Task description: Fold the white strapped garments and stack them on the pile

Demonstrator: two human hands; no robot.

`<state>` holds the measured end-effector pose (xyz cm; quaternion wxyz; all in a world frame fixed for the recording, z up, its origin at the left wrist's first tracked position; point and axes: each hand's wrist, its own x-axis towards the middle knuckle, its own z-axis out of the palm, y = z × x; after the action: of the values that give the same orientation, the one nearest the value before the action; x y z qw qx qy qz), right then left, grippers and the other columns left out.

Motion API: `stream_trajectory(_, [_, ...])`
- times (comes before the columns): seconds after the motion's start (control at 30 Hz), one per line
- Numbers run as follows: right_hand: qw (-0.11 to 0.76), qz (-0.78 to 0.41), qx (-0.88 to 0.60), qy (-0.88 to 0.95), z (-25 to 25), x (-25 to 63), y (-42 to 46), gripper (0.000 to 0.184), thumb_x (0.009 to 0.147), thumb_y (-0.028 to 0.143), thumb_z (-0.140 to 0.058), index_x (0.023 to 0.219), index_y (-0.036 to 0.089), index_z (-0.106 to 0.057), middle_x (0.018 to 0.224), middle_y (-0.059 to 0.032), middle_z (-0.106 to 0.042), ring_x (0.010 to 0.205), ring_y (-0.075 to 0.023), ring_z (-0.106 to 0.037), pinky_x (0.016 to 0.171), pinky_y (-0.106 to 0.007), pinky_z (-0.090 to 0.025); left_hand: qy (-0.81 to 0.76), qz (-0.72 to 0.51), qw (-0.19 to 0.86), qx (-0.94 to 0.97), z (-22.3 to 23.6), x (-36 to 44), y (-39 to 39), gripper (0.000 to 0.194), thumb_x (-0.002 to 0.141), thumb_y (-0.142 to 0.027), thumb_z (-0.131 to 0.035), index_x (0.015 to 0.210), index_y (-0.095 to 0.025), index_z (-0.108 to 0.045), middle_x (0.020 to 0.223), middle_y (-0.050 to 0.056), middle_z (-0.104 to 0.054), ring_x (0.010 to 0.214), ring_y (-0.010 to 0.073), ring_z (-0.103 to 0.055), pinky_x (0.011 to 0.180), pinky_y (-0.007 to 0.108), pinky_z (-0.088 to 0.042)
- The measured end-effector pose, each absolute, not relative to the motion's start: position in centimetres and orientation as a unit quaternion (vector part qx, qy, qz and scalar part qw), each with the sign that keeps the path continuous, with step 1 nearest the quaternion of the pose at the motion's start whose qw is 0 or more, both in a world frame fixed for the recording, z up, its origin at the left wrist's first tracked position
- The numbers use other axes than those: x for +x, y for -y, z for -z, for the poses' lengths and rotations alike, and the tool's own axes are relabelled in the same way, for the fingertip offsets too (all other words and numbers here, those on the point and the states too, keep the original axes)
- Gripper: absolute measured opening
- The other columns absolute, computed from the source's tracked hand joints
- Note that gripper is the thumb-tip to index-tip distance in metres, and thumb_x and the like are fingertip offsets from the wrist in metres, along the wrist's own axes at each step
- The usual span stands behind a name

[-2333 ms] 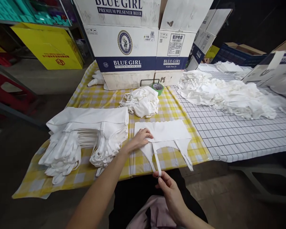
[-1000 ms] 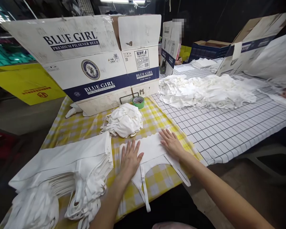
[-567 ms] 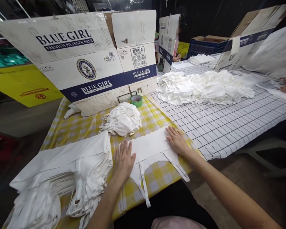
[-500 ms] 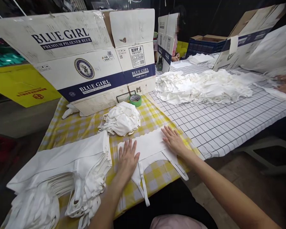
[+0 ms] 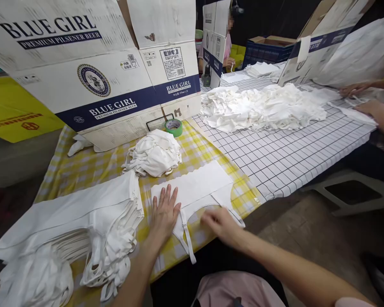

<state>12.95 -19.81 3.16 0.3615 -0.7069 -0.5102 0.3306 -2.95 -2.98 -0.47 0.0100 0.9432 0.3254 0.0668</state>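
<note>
The left hand (image 5: pixel 164 212) lies flat, fingers spread, on the white garment (image 5: pixel 195 187) — the right hand (image 5: pixel 220 222), blurred, seems loosely curled at its strap.

beer carton (image 5: pixel 92 81), green tape roll (image 5: pixel 173 126)

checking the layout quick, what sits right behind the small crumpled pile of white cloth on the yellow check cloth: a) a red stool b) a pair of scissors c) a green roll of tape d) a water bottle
c: the green roll of tape lies just beyond the crumpled pile, at the foot of the beer carton.
</note>
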Motion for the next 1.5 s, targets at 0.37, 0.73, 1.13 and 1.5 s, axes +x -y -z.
stream_trajectory(0.37, [0.512,-0.684,-0.52,0.003,2.6,3.5,24.6,0.042,0.067,0.039,-0.066,0.101,0.016,-0.055,0.05,0.0082,-0.051,0.031,-0.0034,-0.036,0.032,-0.015,-0.022,-0.315,-0.049,0.007,0.948,1.2,-2.8,3.6,0.05,0.092,-0.035,-0.028,0.141,-0.025,-0.022,0.149,0.004,-0.015,0.136,0.0229,-0.013,0.11,0.049,-0.013])
stream_trajectory(0.73, [0.52,-0.76,-0.39,-0.015,2.2,1.7,25.9,0.041,0.074,0.038,-0.061,0.11,0.02,-0.055,0.057,0.0049,-0.055,0.037,-0.0048,-0.043,0.034,-0.015,-0.024,-0.315,-0.062,-0.003,0.947,1.3,-2.7,4.0,0.05,0.092,-0.034,-0.027,0.141,-0.025,-0.021,0.149,0.003,-0.014,0.137,0.0221,-0.012,0.11,0.048,-0.01])
stream_trajectory(1.13, [0.617,-0.32,-0.718,0.04,4.3,7.8,30.0,0.037,0.073,0.032,-0.059,0.105,0.025,-0.042,0.076,0.0035,-0.042,0.056,-0.0098,-0.042,0.051,-0.022,-0.037,-0.273,-0.059,0.058,0.959,0.2,0.7,3.8,0.05,0.092,-0.035,-0.028,0.14,-0.023,-0.024,0.147,0.005,-0.021,0.136,0.0243,-0.015,0.108,0.05,-0.015])
stream_trajectory(1.5, [0.489,-0.219,-0.793,0.291,3.5,14.0,30.7,0.023,0.086,0.036,-0.046,0.072,0.021,-0.055,0.073,-0.0008,-0.046,0.065,-0.015,-0.045,0.06,-0.026,-0.036,-0.134,-0.057,0.07,0.987,0.6,9.6,6.9,0.049,0.091,-0.033,-0.033,0.139,-0.03,-0.026,0.148,-0.001,-0.021,0.136,0.0237,-0.015,0.108,0.051,-0.013])
